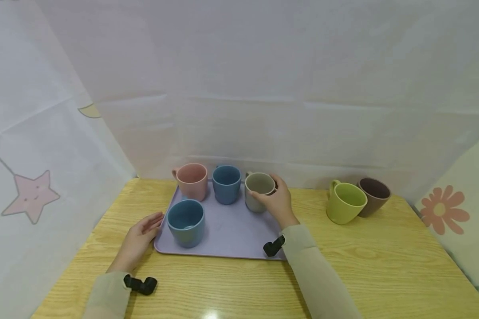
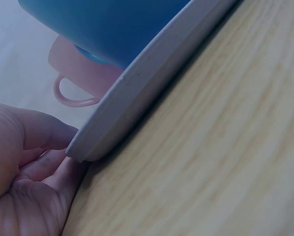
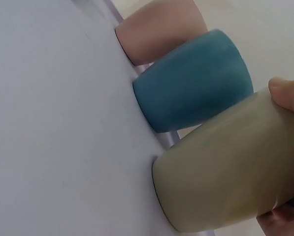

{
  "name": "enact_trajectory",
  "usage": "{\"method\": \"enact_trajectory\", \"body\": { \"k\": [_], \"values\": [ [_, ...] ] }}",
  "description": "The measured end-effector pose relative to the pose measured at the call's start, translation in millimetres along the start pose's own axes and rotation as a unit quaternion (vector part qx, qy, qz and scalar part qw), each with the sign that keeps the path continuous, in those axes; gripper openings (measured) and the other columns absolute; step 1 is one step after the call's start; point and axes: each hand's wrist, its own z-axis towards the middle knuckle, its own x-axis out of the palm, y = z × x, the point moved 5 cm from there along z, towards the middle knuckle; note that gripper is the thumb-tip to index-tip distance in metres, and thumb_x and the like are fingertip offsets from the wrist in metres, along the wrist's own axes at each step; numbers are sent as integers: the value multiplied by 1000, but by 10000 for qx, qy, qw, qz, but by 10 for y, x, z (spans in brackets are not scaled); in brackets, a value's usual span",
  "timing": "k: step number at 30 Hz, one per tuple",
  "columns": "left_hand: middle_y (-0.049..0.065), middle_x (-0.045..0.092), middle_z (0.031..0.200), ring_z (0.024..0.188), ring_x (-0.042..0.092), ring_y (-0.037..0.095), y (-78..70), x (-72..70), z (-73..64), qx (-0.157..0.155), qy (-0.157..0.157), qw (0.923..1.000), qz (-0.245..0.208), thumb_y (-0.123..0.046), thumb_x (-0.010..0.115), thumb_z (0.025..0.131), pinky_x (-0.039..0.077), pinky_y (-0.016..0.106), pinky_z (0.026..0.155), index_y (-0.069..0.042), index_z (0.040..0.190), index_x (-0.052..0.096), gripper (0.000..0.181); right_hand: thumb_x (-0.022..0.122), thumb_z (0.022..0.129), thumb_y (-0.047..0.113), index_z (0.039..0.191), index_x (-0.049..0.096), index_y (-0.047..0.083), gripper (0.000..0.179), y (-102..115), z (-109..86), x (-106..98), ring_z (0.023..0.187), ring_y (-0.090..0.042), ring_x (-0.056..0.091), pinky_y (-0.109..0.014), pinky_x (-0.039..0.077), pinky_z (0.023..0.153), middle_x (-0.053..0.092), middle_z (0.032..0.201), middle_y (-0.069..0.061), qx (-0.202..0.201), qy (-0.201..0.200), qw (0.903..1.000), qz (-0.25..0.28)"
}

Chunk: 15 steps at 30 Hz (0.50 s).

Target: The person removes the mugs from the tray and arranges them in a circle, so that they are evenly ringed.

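Note:
My right hand (image 1: 278, 201) grips a grey-green mug (image 1: 257, 206) around its right side, thumb near the rim. The mug stands upright close to the tray's back edge, its base (image 3: 169, 196) at the tray surface. My left hand (image 1: 140, 232) rests at the left edge of a lilac tray (image 1: 239, 235), its fingertips (image 2: 70, 137) right at the rim. Nearest to it is a light blue mug (image 1: 186, 232) at the tray's front left. Along the back of the tray, a pink mug (image 1: 195, 188) and a blue mug (image 1: 226, 188) stand left of the grey-green one.
A yellow-green mug (image 1: 343, 210) and a dark brown mug (image 1: 377, 197) stand close together on the wooden table (image 1: 399, 266), right of the tray. A white cloth (image 1: 239, 88) hangs directly behind the table, with patterned cloth on both sides.

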Motion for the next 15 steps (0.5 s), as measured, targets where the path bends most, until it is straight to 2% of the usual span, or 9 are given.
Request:
{"method": "enact_trajectory", "body": {
  "k": [9, 15],
  "values": [
    [19, 38, 159, 145, 40, 30, -8, -8, 20, 64, 14, 9999, -145, -8, 47, 108, 42, 7, 97, -2, 157, 33, 51, 95, 69, 30, 145, 49, 1, 93, 21, -172, -145, 121, -33, 58, -47, 53, 100, 57, 136, -16, 38, -235, 9997, -59],
    [20, 38, 158, 145, 38, 32, -5, -9, -3, 59, 23, 9997, -235, -6, 47, 108, 41, 7, 98, -1, 157, 33, 52, 95, 70, 29, 148, 47, 3, 95, 43, -235, -220, 124, -33, 58, -47, 53, 101, 56, 139, -16, 192, -130, 9993, -305]
  ]
}}
